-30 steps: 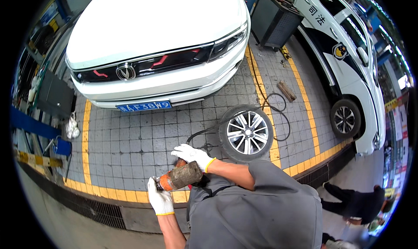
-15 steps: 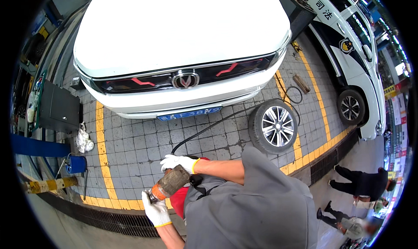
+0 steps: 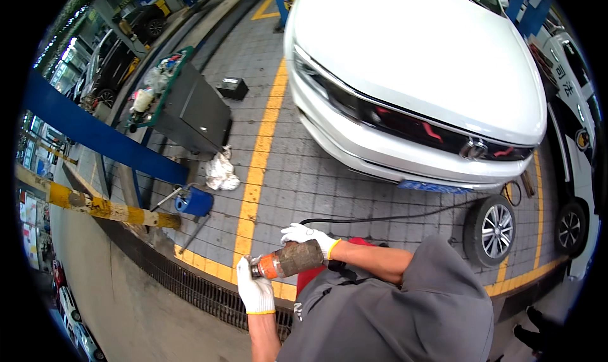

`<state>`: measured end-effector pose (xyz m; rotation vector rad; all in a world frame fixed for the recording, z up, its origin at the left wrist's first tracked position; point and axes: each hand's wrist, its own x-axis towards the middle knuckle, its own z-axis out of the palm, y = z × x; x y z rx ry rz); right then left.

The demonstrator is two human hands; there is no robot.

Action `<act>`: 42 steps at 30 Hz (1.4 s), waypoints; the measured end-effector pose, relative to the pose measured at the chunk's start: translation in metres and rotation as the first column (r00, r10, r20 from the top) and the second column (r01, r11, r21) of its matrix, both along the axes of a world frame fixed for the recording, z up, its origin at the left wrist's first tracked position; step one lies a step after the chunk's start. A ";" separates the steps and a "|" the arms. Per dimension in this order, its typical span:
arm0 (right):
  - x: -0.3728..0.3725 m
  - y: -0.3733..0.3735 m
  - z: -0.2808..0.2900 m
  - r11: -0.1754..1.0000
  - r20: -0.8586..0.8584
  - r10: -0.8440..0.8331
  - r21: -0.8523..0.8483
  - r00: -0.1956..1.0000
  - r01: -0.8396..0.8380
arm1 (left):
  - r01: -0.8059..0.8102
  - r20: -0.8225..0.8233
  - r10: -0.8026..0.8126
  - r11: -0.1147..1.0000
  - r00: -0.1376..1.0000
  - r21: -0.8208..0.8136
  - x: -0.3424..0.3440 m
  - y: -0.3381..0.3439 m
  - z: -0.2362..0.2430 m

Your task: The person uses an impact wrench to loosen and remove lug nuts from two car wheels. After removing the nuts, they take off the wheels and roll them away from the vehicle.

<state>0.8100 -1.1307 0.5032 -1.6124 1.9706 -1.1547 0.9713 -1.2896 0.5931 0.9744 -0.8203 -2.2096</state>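
An air impact wrench (image 3: 292, 261) with a worn grey-brown body and an orange band lies across in front of me, its nose toward the left. My left hand (image 3: 255, 289), in a white knit glove with a yellow cuff, closes on the metal nose end. At the far side of the body, my right hand (image 3: 309, 237), gloved the same way, is closed on the wrench; its lower fingers are partly hidden by the tool. A black air hose (image 3: 392, 217) runs from near my right hand toward the wheel on the right.
A white car (image 3: 411, 58) stands ahead, with a loose wheel (image 3: 491, 232) at its right front. Left are a grey tool cabinet (image 3: 196, 112), white rags (image 3: 221, 171), a blue bucket (image 3: 195, 202) and a yellow-and-white striped post (image 3: 107, 207). A floor grate (image 3: 190, 292) runs behind the yellow line.
My view has swung left, so the car and wheel sit farther right and the cabinet and bucket show more. Both hands keep hold of the impact wrench, which now lies more level.
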 end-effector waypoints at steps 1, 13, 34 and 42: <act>0.001 -0.029 0.002 0.999 -0.070 -0.041 0.015 0.997 0.042 | 0.010 0.019 -0.010 1.000 1.000 -0.024 -0.002 -0.021 0.016; -0.121 -0.290 0.034 0.926 0.065 -0.161 -0.334 0.985 0.174 | -0.127 -0.147 0.088 0.950 0.985 -0.284 -0.163 -0.226 0.104; -0.433 -0.414 0.055 0.939 0.243 -0.341 0.125 0.908 0.320 | 0.540 -0.073 -0.536 0.822 0.841 0.183 -0.608 -0.449 0.034; -0.509 -0.432 0.021 0.734 0.669 -0.523 0.039 0.528 0.678 | 0.806 -0.110 -0.815 0.525 0.569 0.274 -0.771 -0.449 0.029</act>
